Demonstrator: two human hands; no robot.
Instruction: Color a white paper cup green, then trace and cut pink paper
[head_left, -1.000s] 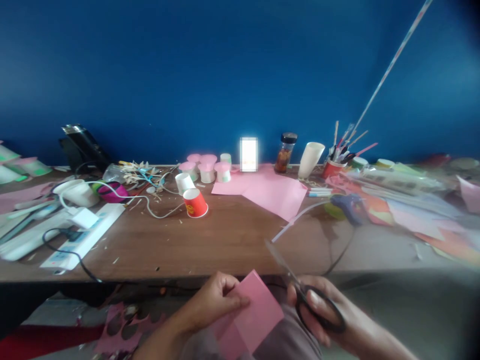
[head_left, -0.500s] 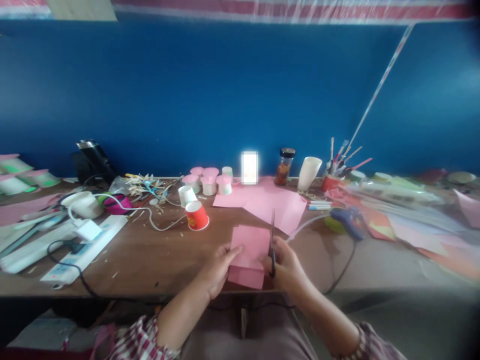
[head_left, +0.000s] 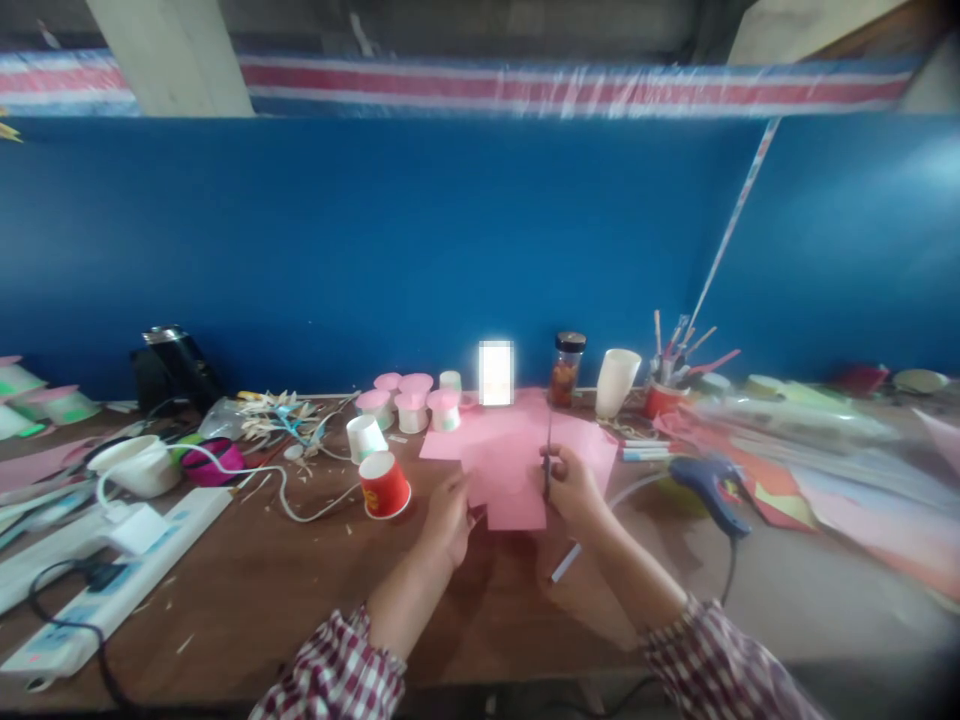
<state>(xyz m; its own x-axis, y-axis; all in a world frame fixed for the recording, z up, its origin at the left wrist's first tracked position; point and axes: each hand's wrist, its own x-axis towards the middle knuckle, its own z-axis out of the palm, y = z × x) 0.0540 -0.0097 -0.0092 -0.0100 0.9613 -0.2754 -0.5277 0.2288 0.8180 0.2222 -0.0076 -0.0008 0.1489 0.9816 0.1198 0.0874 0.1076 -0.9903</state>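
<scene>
My left hand (head_left: 448, 518) is closed on the left edge of a folded piece of pink paper (head_left: 516, 495), held up over the table. In my right hand (head_left: 576, 492) is a pair of scissors (head_left: 548, 455), blades pointing away from me along the paper's right edge. Whether the blades are parted cannot be made out. Behind the held piece lie larger pink sheets (head_left: 589, 438), which blend with it in colour. A red paper cup (head_left: 384, 487) and a white paper cup (head_left: 365, 440) stand left of my left hand.
Several small cups with pink tops (head_left: 414, 400) stand at the back. On the right are a glue gun (head_left: 709, 490), a lidded jar (head_left: 568, 370), a white cup (head_left: 619, 382) and a red cup of tools (head_left: 665, 400). A power strip (head_left: 165, 560) with cables lies left.
Both hands have moved up and forward from over my lap to above the table, carrying the pink paper and scissors. The scissors have come against the paper's right side. My view has tilted up.
</scene>
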